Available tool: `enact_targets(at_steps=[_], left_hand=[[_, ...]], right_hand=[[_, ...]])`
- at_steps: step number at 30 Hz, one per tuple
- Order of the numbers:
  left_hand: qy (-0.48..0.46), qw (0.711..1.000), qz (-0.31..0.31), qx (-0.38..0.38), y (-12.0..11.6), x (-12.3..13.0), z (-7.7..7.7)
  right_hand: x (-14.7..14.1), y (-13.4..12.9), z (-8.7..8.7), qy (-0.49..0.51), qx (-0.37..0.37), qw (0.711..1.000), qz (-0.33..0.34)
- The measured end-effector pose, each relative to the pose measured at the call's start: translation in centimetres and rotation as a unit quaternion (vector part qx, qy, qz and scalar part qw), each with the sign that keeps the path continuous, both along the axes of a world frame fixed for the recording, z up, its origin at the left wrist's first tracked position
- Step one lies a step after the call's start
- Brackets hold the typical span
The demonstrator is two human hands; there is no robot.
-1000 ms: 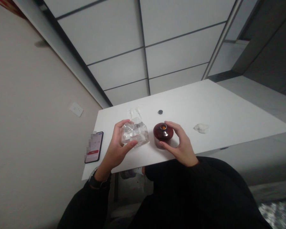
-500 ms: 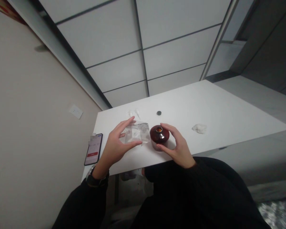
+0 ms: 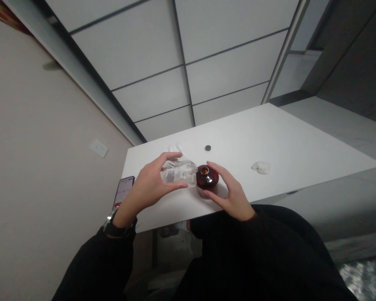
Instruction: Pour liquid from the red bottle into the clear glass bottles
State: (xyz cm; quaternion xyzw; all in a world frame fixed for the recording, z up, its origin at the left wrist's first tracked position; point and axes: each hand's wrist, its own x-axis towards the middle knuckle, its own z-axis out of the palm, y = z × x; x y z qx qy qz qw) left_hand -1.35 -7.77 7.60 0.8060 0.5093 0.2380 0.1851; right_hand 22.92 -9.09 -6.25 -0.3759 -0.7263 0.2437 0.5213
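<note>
A clear, transparent container (image 3: 182,172) is in my left hand (image 3: 150,182), gripped between thumb and fingers and tilted over to the right. Its right end is close against a round, dark red glass bottle (image 3: 209,179), whose open neck faces up. My right hand (image 3: 233,194) curves around the right side of this bottle, thumb in front and fingers behind. Behind the bottle lies a small dark round cap (image 3: 208,148) on the white table. Whether liquid is in either vessel is too unclear to tell.
On the white table (image 3: 301,154) a crumpled white wad (image 3: 261,167) lies at the right. A phone (image 3: 123,190) rests at the left edge, partly behind my left wrist. Small clear pieces (image 3: 174,147) lie behind the transparent container. A wall bounds the left side.
My left hand has turned the clear container so its narrower end now points right, toward the bottle's neck. The red bottle and my right hand have shifted slightly left in view.
</note>
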Motion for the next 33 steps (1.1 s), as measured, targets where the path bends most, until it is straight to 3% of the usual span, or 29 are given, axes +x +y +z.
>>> enact_targets(at_steps=[22, 33], left_hand=[[0.114, 0.988, -0.064, 0.085, 0.8, 1.0, 2.0], [0.152, 0.982, -0.067, 0.093, 0.6, 1.5, 2.9]], right_hand=[[-0.1, 0.2, -0.2, 0.015, 0.025, 1.000, 0.003], [-0.1, 0.1, -0.2, 0.011, 0.028, 1.000, -0.001]])
